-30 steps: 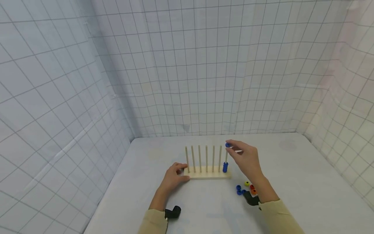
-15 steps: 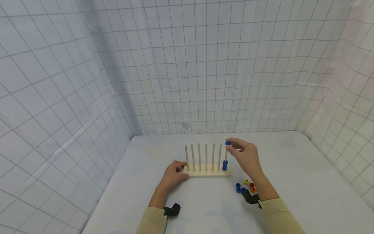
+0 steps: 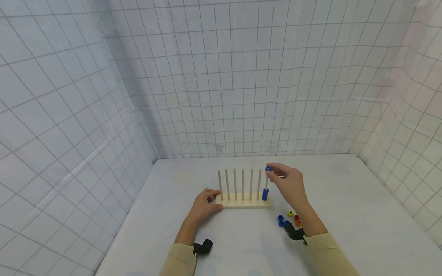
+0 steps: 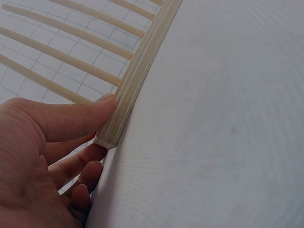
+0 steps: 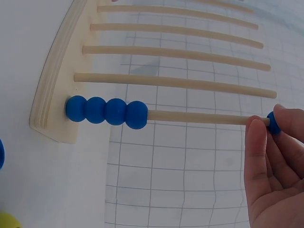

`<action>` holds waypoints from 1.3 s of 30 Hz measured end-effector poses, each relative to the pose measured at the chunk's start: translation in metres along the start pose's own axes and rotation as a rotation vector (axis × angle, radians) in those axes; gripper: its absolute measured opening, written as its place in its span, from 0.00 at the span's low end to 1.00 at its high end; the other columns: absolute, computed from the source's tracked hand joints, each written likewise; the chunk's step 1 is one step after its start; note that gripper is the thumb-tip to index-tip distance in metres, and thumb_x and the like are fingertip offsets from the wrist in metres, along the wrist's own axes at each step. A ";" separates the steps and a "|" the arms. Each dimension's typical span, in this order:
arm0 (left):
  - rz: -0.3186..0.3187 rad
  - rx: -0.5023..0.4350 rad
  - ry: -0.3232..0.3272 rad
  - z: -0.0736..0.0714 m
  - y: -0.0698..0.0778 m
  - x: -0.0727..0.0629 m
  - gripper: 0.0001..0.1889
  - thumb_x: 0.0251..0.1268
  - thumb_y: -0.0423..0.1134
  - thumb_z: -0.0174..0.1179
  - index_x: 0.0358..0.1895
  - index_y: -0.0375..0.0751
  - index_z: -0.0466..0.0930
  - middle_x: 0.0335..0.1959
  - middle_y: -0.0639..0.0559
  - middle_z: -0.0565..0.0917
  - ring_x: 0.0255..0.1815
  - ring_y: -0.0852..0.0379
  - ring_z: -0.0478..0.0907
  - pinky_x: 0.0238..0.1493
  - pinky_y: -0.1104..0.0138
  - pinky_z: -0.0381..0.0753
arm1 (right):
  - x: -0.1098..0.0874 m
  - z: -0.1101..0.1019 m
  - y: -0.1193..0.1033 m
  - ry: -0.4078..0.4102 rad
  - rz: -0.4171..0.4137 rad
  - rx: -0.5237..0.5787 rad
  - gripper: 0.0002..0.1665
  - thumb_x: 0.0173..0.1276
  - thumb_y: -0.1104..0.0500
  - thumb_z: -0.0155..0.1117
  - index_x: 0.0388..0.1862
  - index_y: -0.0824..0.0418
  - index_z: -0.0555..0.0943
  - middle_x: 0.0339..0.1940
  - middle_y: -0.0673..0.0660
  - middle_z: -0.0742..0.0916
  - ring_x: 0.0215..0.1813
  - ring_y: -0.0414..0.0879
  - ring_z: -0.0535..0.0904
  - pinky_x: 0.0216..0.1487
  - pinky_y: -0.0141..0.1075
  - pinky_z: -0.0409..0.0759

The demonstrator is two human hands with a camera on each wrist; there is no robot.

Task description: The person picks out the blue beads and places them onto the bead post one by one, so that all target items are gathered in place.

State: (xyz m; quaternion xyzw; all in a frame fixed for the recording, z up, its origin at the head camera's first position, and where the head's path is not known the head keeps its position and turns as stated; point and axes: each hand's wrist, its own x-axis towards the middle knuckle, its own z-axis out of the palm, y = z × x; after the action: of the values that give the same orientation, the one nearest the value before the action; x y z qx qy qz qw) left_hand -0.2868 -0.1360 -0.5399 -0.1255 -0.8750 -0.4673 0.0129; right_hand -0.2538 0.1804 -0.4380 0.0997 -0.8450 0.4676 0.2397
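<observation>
A pale wooden bead stand (image 3: 243, 203) with a row of several upright pegs is on the white table. My left hand (image 3: 203, 207) grips its left end, thumb on the front edge and fingers behind, as the left wrist view shows. At the top of the rightmost peg, my right hand (image 3: 289, 184) pinches a blue bead (image 5: 273, 123) between thumb and fingers. The peg's tip reaches the bead. Lower on that same peg, several blue beads (image 5: 105, 111) are stacked against the base. The other pegs carry no beads.
Loose beads lie right of the stand, near my right wrist: several blue ones (image 3: 281, 218), a yellow one (image 3: 291, 213), a red one (image 3: 296, 217) and an orange one (image 3: 298, 223). White grid-patterned cloth walls (image 3: 241, 96) enclose the table at the back and sides.
The head view has tilted a little, so everything sits slightly higher. Both hands keep their holds; the blue bead stays at the tip of the rightmost peg.
</observation>
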 end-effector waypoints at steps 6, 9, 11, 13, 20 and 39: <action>-0.008 0.008 -0.006 0.000 0.000 0.000 0.28 0.50 0.38 0.78 0.59 0.40 0.84 0.50 0.50 0.80 0.46 0.50 0.74 0.48 0.56 0.73 | -0.001 0.001 -0.001 -0.001 0.014 -0.006 0.18 0.69 0.47 0.70 0.54 0.51 0.87 0.37 0.44 0.88 0.41 0.39 0.83 0.46 0.38 0.82; -0.006 0.005 -0.004 0.000 0.000 0.000 0.28 0.51 0.38 0.78 0.59 0.40 0.84 0.50 0.50 0.80 0.47 0.50 0.74 0.48 0.55 0.73 | -0.001 0.001 -0.001 -0.003 0.018 -0.001 0.17 0.69 0.48 0.70 0.54 0.51 0.88 0.37 0.45 0.88 0.42 0.39 0.83 0.46 0.41 0.82; -0.006 0.005 -0.004 0.000 0.000 0.000 0.28 0.50 0.38 0.78 0.59 0.39 0.84 0.50 0.50 0.80 0.47 0.50 0.74 0.48 0.55 0.73 | -0.001 0.002 -0.001 -0.007 0.023 0.004 0.17 0.68 0.48 0.71 0.53 0.51 0.88 0.37 0.45 0.89 0.42 0.39 0.84 0.46 0.42 0.83; -0.006 0.005 -0.004 0.000 0.000 0.000 0.28 0.50 0.38 0.78 0.59 0.39 0.84 0.50 0.50 0.80 0.47 0.50 0.74 0.48 0.56 0.73 | -0.001 0.002 0.000 -0.010 0.028 0.007 0.17 0.68 0.49 0.72 0.53 0.52 0.88 0.37 0.45 0.89 0.42 0.40 0.84 0.46 0.43 0.83; -0.005 0.009 -0.003 -0.001 0.003 0.000 0.28 0.50 0.38 0.77 0.59 0.39 0.84 0.50 0.50 0.80 0.47 0.50 0.74 0.48 0.55 0.73 | -0.001 0.002 0.002 -0.010 0.036 0.030 0.17 0.67 0.50 0.73 0.52 0.53 0.88 0.37 0.46 0.89 0.42 0.40 0.84 0.47 0.44 0.83; 0.001 0.010 -0.007 -0.001 0.004 -0.002 0.28 0.52 0.38 0.77 0.59 0.40 0.83 0.52 0.49 0.80 0.48 0.49 0.74 0.47 0.55 0.73 | -0.003 0.002 0.004 -0.027 0.075 0.050 0.16 0.65 0.48 0.74 0.49 0.52 0.88 0.40 0.45 0.89 0.44 0.40 0.84 0.39 0.37 0.81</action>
State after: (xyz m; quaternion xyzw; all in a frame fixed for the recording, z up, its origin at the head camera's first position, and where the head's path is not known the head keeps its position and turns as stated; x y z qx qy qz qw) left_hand -0.2837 -0.1358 -0.5366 -0.1276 -0.8772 -0.4627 0.0107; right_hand -0.2533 0.1808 -0.4436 0.0801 -0.8395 0.4957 0.2079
